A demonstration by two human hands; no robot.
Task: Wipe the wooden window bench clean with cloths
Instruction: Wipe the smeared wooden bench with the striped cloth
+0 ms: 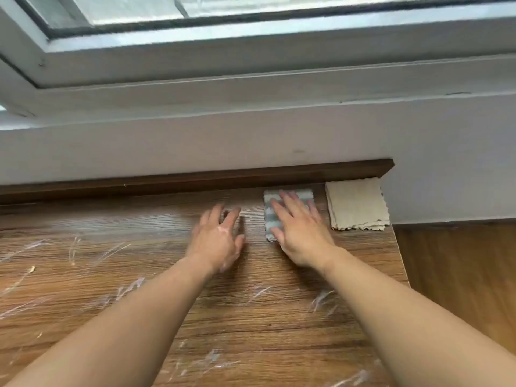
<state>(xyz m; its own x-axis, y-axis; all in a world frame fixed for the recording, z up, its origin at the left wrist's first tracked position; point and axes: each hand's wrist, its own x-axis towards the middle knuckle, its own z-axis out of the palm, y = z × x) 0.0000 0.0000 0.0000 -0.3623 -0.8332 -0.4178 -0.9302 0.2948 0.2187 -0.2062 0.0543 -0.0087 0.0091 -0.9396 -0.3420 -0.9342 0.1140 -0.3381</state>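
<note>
Right hand [300,233] is pressing flat on the grey cloth [270,222] near the tabletop's [139,247] far right corner. Left hand [217,236] is reaching open, empty. Sweep evenly through the smears [127,289].

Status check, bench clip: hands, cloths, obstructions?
Right hand flat on striped cloth. Left hand open, empty, over bench. Beige cloth beside, untouched. White smears across bench; nothing blocking.

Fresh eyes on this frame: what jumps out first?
White streaks smear the near part of the wooden bench. The right hand presses flat on a grey striped cloth near the far right corner, with a folded beige cloth beside it at the bench's end. The left hand, blurred, is spread over bare wood.
</note>
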